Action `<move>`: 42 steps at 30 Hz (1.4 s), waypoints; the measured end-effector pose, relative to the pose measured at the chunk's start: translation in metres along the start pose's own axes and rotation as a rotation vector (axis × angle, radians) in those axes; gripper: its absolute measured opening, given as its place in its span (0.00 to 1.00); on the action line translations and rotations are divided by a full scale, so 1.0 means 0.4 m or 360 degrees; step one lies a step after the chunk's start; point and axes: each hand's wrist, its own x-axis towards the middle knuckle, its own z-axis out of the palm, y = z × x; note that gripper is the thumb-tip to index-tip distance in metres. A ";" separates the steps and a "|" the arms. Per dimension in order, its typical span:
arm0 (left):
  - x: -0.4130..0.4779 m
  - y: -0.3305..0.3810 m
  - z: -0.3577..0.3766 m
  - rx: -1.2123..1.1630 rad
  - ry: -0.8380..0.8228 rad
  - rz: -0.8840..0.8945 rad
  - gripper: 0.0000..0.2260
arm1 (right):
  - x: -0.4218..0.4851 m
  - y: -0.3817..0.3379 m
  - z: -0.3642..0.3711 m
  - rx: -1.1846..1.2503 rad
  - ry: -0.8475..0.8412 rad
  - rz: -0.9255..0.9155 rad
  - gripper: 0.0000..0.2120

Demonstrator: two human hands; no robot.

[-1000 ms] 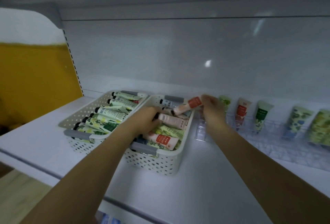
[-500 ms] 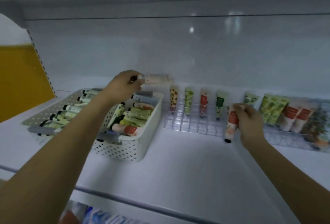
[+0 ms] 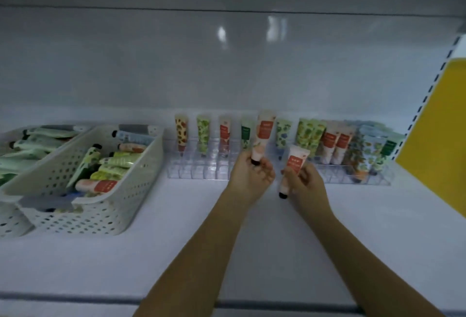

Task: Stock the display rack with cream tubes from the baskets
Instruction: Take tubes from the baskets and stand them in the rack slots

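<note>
Shelf (image 3: 176,253): white, with a grey strip along its front lip, well in front of the rack.
Arms: two bare forearms reach across the shelf toward the rack's middle.
Right hand (image 3: 306,185): just in front of the rack, fingers curled round the right tube.
Right tube (image 3: 293,167): pink with a red label, tilted, black cap down and clear of the shelf. Its crimped end overlaps the rack's front edge.
Left hand (image 3: 249,178): at the rack's front edge, just left of the right hand. Its fingertips pinch the left tube at the cap end.
Left tube (image 3: 263,137): pink with a red label, near upright and cap down before the rack's middle, hiding part of the row behind it.
Basket (image 3: 121,205): white, perforated, grey handle, just left of the rack.
Loose tubes (image 3: 111,162): lying in the basket in a heap. They are green prints, a pink one with a red label, and a blue one at the far end.
Second basket (image 3: 10,223): beyond the first, farther left of the rack and cut by the frame. It holds pale green tubes lying flat.
Rack (image 3: 196,175): clear plastic divided into cells, set at the back of the shelf.
Spaced tubes (image 3: 203,135): in the rack's left half, back row, standing cap down and apart.
Packed tubes (image 3: 335,142): in the rack's right half, standing close together, with green, red-labelled and blue-green prints.
Back wall (image 3: 227,69): glossy white, behind the rack.
Yellow panel (image 3: 433,127): right of the rack, past a perforated upright.
</note>
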 end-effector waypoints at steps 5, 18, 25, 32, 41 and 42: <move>0.035 -0.063 -0.026 0.0247 -0.0082 -0.0019 0.12 | 0.012 0.000 -0.016 0.0236 0.0030 0.0081 0.04; 0.024 -0.124 -0.007 0.1242 -0.0159 0.0202 0.12 | 0.005 -0.008 -0.056 0.0949 0.0050 0.0338 0.06; 0.019 -0.142 0.002 0.1170 -0.0168 0.0234 0.10 | -0.008 -0.003 -0.059 0.0846 0.0067 0.0314 0.03; 0.034 -0.121 -0.001 0.1027 -0.0162 0.0085 0.10 | -0.003 -0.010 -0.085 0.0212 0.0497 -0.0052 0.04; 0.032 -0.142 0.011 0.1008 -0.0235 0.0330 0.08 | 0.143 -0.034 -0.191 -0.0232 0.0825 -0.0085 0.08; 0.032 -0.145 0.014 0.1032 -0.0243 0.0351 0.09 | 0.154 -0.037 -0.193 -0.0370 0.0798 -0.0085 0.09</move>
